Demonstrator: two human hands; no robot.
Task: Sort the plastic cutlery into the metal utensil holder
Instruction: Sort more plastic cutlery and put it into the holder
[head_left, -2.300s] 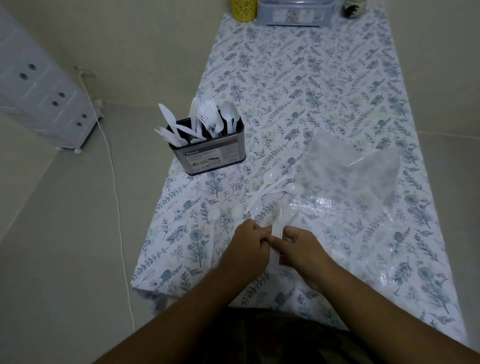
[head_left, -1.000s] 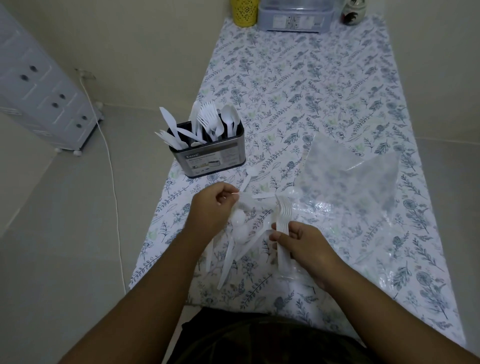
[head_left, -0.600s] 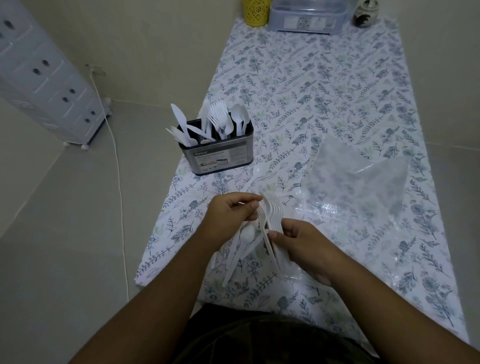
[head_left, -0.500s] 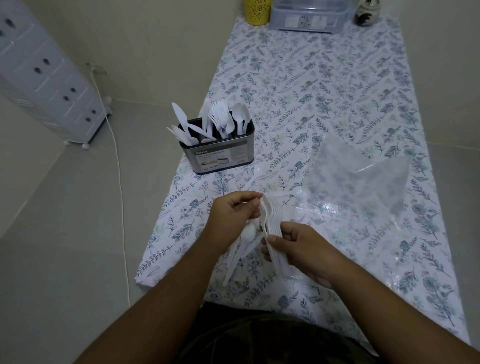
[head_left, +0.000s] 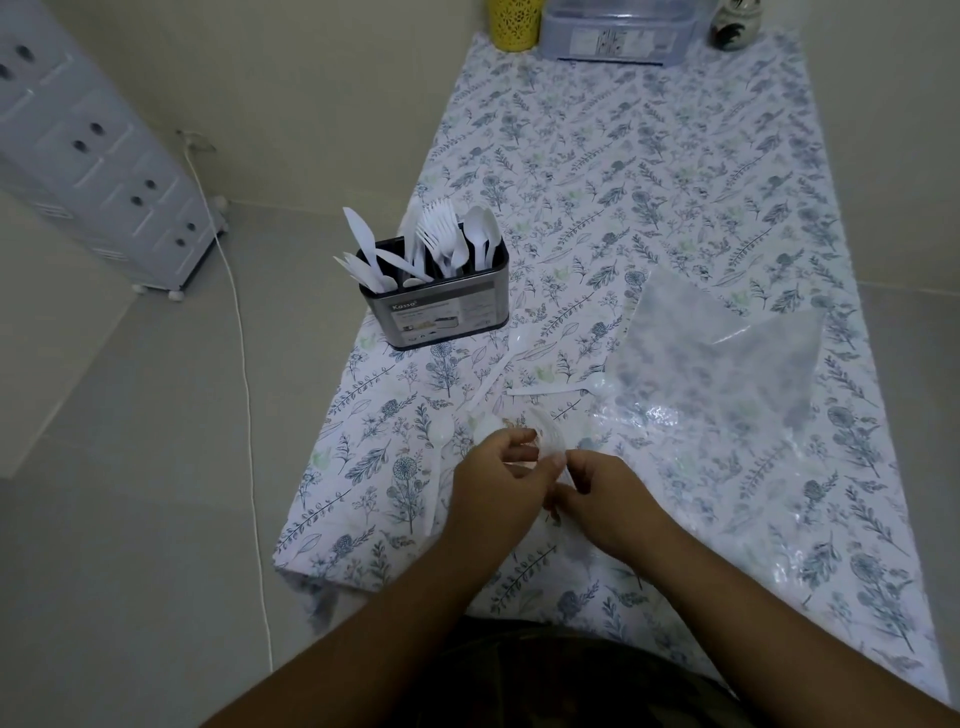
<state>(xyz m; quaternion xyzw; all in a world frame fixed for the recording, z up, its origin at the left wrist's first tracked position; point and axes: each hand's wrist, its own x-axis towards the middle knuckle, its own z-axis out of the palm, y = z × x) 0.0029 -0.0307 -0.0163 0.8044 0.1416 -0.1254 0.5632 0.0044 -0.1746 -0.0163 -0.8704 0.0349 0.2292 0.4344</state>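
The metal utensil holder (head_left: 441, 312) stands near the table's left edge. Its left part holds white knives, the middle forks, the right spoons. My left hand (head_left: 496, 486) and my right hand (head_left: 605, 501) meet low over the near part of the table. Both pinch a stack of white plastic forks (head_left: 551, 441), tines pointing away from me; the hands hide the handles. Loose white spoons lie on the cloth: one (head_left: 440, 434) just left of my left hand, one (head_left: 519, 347) near the holder, and one (head_left: 592, 385) by the bag.
A clear plastic bag (head_left: 717, 364) lies flat to the right of the cutlery. At the far end stand a yellow cup (head_left: 511, 23), a grey box (head_left: 618, 31) and a small jar (head_left: 735, 23). The table's left edge drops to the floor, where a white cable (head_left: 244, 364) runs.
My left hand no longer holds the spoons it had lifted; a spoon now lies on the cloth left of it. Both hands have come down and together on the fork stack.
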